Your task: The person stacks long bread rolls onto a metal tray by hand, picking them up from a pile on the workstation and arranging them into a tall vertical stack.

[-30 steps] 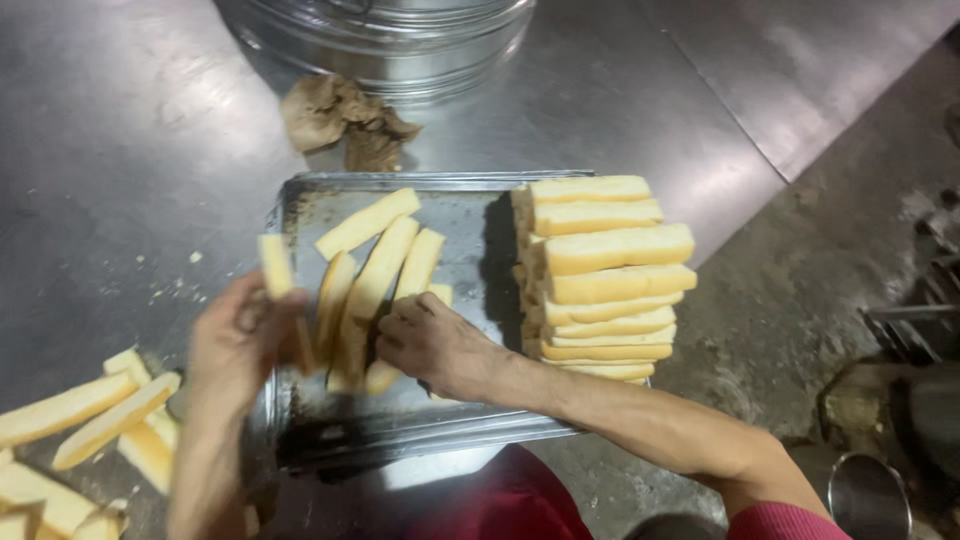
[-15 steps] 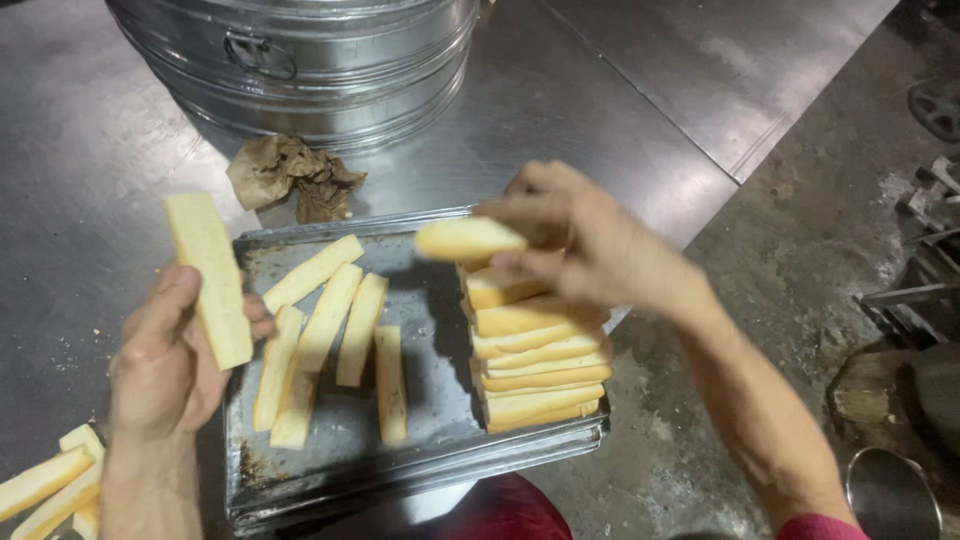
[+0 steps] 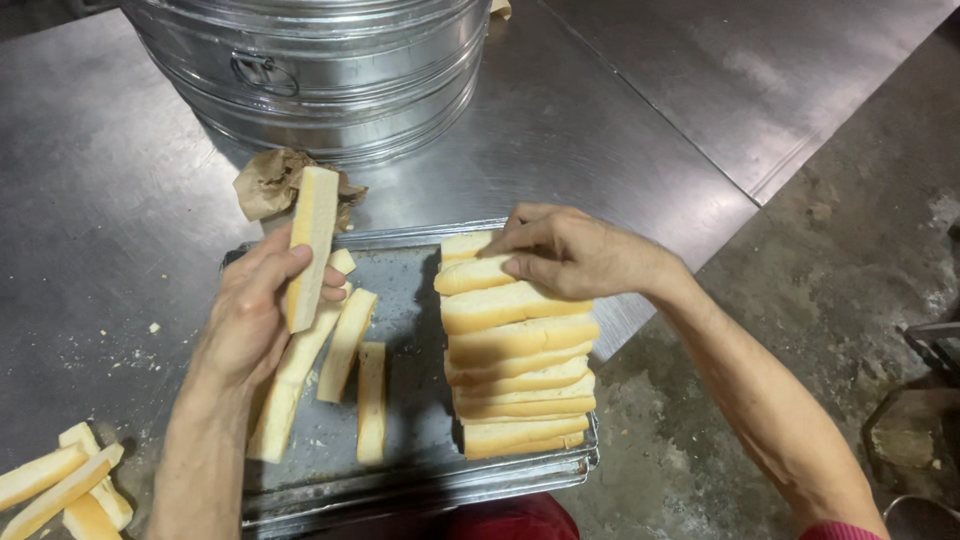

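A long pale bread slice (image 3: 312, 245) is pinched upright between the thumb and curled fingers of the left hand (image 3: 250, 320), gripped near its lower half and lifted just above a metal baking tray (image 3: 420, 478). The fingers of the right hand (image 3: 575, 255) are bent downward and pressed onto the top piece of a row of bread slices (image 3: 518, 375), the fingertips closed on the end of that piece, which lies at the far end of the row. The row fills the right side of the tray, its slices leaning on each other on edge. On the left side of the tray, 3 or 4 loose bread strips (image 3: 345, 370) lie flat and partly overlapping, under and beside the left hand. The bread is judged light, soft and easily crushed or torn, so a gentle hold along the crusted long edges near the middle would suit it better than a squeeze on the crumb. Beyond the tray, a crumpled brown paper scrap (image 3: 262, 182) rests on the steel table (image 3: 100, 180), with a large round steel steamer (image 3: 330, 70) behind it. More bread pieces (image 3: 60, 485) lie on the table at the lower left, well apart from the tray.
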